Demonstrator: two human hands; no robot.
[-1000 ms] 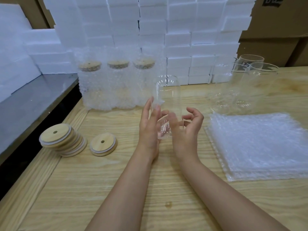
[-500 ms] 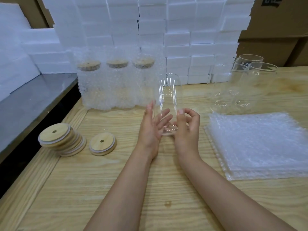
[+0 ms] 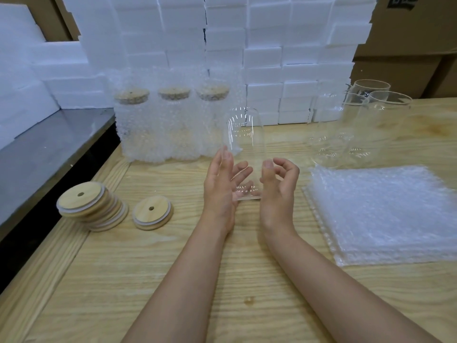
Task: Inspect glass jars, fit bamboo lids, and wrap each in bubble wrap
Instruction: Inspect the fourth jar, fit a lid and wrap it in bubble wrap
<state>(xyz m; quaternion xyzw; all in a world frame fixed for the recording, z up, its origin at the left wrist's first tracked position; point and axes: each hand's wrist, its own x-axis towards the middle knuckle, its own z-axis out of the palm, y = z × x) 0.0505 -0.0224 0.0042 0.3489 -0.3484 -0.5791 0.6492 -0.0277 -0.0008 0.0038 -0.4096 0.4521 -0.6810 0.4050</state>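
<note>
1. While it stands upright between the hands, the glass jar (image 3: 244, 144) is over the middle of the tabletop (image 3: 173, 268); lower rim level with the palms.
2. Left hand (image 3: 222, 186): fingers straight and spread, pressed flat on the glass; right hand (image 3: 279, 186): thumb straight against the glass, fingers loosely curled, clear of it.
3. Bamboo lids (image 3: 91, 206) stacked at left; bubble wrap sheets (image 3: 383, 214) at right; wrapped jars (image 3: 173, 125) behind.

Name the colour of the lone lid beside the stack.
The lid is light tan; head view.
</note>
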